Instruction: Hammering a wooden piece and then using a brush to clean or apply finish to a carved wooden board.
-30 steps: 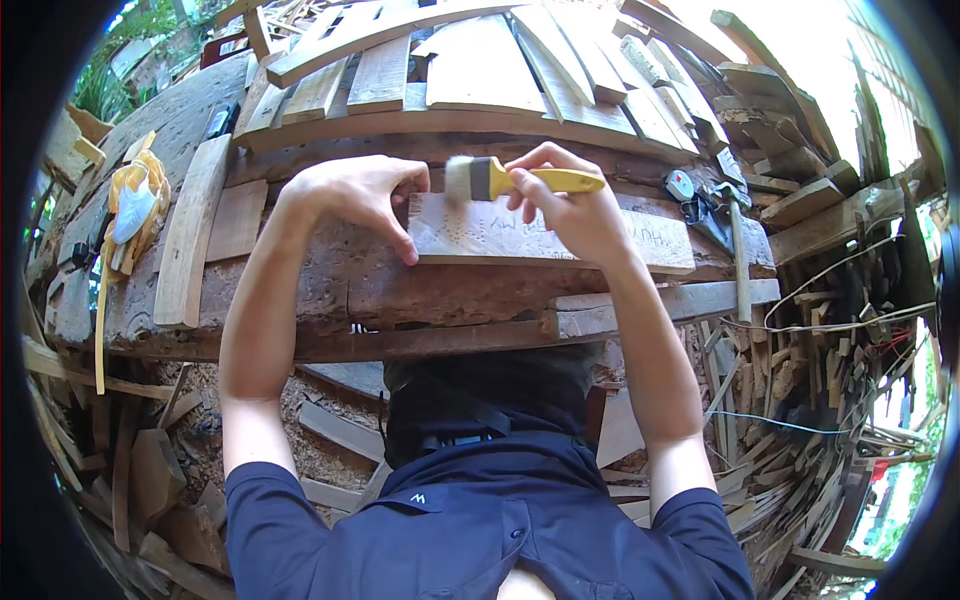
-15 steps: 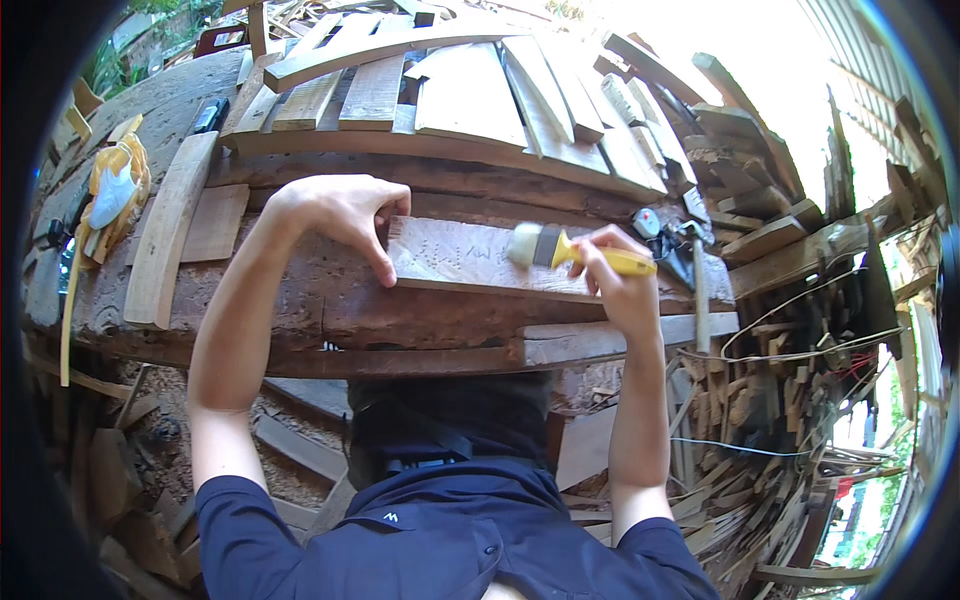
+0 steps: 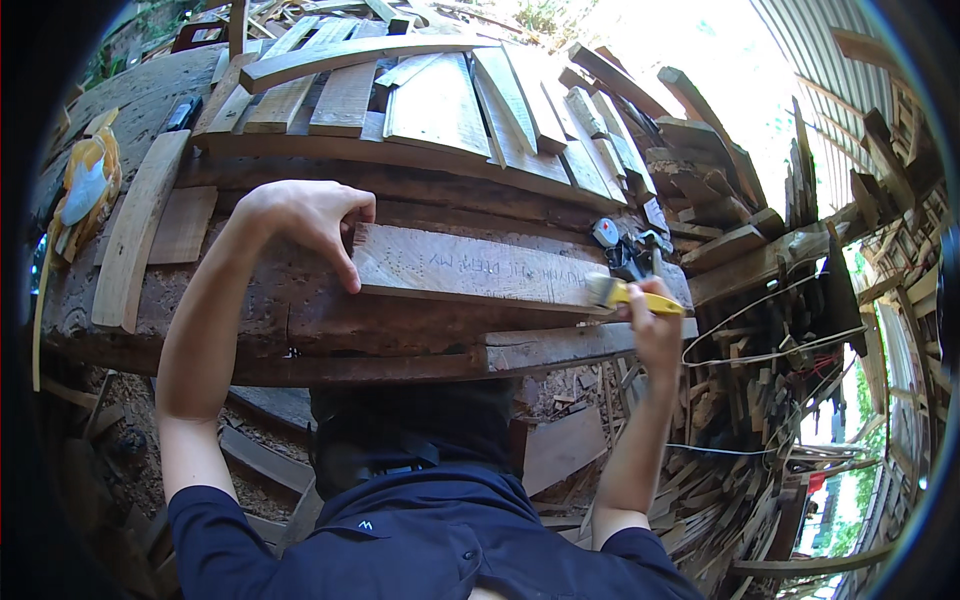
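Note:
A pale wooden board (image 3: 470,267) with dark handwritten marks along its face lies across the worn bench in front of me. My left hand (image 3: 318,222) clasps the board's left end, with the thumb on the near side and the fingers bent over the far side. In my right hand (image 3: 655,318) is a flat paintbrush (image 3: 622,294) with a yellow handle, gripped closed. Its light bristles touch the board or hover just over it near the right end; blur hides which.
Behind the board, several planks (image 3: 430,105) rest side by side on a long beam. A hammer (image 3: 655,250) and a black tool with a round red-and-white part (image 3: 612,236) lie beyond the board's right end. A yellow plastic bundle (image 3: 88,185) sits far left. Scrap wood (image 3: 740,400) piles up at right.
My right hand has swept the paintbrush rightward along the board, uncovering more of the handwriting. The left hand keeps its grip on the left end. The whole view has shifted slightly.

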A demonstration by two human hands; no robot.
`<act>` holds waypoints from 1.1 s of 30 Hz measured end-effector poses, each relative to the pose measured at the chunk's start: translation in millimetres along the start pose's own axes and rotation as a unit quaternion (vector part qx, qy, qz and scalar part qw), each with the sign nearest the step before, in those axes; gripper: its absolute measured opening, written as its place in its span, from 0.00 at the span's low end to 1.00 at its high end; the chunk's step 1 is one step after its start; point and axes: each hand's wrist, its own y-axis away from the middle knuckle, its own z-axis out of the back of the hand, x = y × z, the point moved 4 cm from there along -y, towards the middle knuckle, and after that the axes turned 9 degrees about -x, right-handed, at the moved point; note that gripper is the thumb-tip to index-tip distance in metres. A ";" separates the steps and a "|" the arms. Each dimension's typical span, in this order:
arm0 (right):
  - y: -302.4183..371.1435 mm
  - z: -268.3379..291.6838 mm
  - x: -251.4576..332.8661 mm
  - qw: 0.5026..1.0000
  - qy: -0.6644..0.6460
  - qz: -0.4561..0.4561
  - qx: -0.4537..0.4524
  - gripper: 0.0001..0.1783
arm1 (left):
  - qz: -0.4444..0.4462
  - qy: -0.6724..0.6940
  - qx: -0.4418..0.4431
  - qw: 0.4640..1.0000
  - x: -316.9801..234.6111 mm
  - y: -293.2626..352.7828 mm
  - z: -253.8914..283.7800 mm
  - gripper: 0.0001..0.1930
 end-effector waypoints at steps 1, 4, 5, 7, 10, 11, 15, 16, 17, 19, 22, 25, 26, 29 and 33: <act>3.0 -17.4 8.0 0.999 -0.024 -0.001 0.032 0.11 | -0.001 0.008 0.000 1.000 -2.1 -3.1 0.6 0.50; 23.2 -82.5 68.4 0.992 -0.071 0.078 0.075 0.07 | -0.003 0.000 -0.001 1.000 -6.8 -7.0 1.7 0.49; 29.7 -104.5 87.7 0.983 -0.125 0.076 0.111 0.06 | -0.008 -0.011 0.009 1.000 -7.3 -7.1 0.6 0.49; 44.8 -143.5 120.9 0.959 -0.210 0.086 0.169 0.05 | -0.028 0.026 -0.003 0.999 -5.0 -6.8 -0.9 0.47; 52.1 -173.7 138.3 0.952 -0.213 0.148 0.164 0.07 | -0.008 0.041 0.018 0.999 -3.1 -11.1 -5.5 0.48; 52.8 -172.7 140.6 0.953 -0.197 0.169 0.154 0.07 | 0.005 0.041 0.020 0.999 -5.5 -7.8 -4.1 0.48; 39.4 -135.2 100.7 0.969 -0.187 0.056 0.154 0.06 | 0.000 0.024 0.004 1.000 1.9 -3.0 -2.7 0.49; 31.7 -116.7 80.6 0.979 -0.148 0.054 0.127 0.06 | -0.002 0.023 0.002 1.000 -2.8 -4.1 -1.0 0.49; 24.8 -98.9 58.0 0.985 -0.143 0.048 0.079 0.06 | -0.002 0.021 -0.003 1.000 -6.8 -3.9 2.1 0.49; 8.9 -59.2 7.5 0.992 -0.117 -0.035 0.029 0.08 | 0.004 0.023 -0.002 1.000 -9.1 -2.1 5.8 0.49; -3.0 -9.9 -21.3 0.996 0.049 -0.037 -0.063 0.09 | -0.013 0.009 0.013 1.000 -4.3 -3.1 3.5 0.52; -0.1 -12.7 1.6 0.983 0.162 -0.057 -0.071 0.08 | -0.009 0.012 0.002 1.000 0.4 -1.2 0.6 0.49; 4.5 -25.4 11.5 0.986 0.150 -0.006 -0.075 0.08 | -0.009 0.011 0.001 1.000 -2.8 -1.2 2.3 0.49; 23.6 -70.3 56.6 0.997 0.032 0.073 -0.015 0.10 | -0.018 0.038 0.004 0.999 -7.0 -6.2 2.0 0.47; 45.5 -129.3 111.4 0.983 -0.105 0.134 0.065 0.09 | -0.047 0.038 -0.002 0.998 -3.9 -9.0 -2.4 0.46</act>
